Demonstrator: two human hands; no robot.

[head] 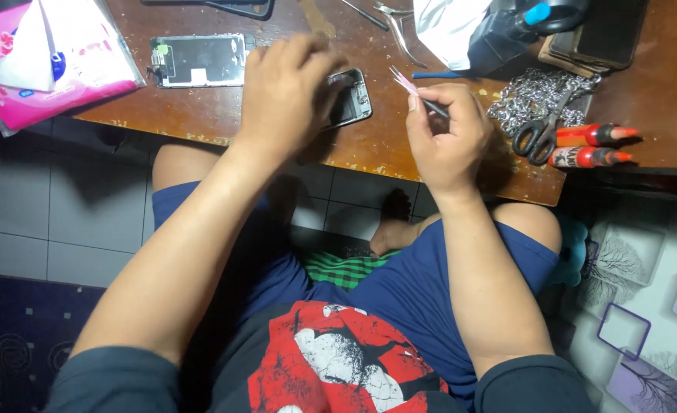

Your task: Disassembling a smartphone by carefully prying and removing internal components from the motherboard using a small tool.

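My left hand (285,95) rests on an opened phone body (351,98) lying on the brown wooden table (216,115), covering most of it. My right hand (449,130) is just right of the phone and is closed around a thin pair of tweezers (413,89), whose pink-tinted tips point up and left, above the table. A detached phone screen panel (198,60) lies face down to the left of my left hand.
A pink tissue pack (44,57) sits at the table's left end. Scissors (541,134), two red-tipped glue tubes (590,145), a metal chain (533,95), a white bag (449,27) and another pair of tweezers (399,23) lie to the right and behind. Tiled floor below.
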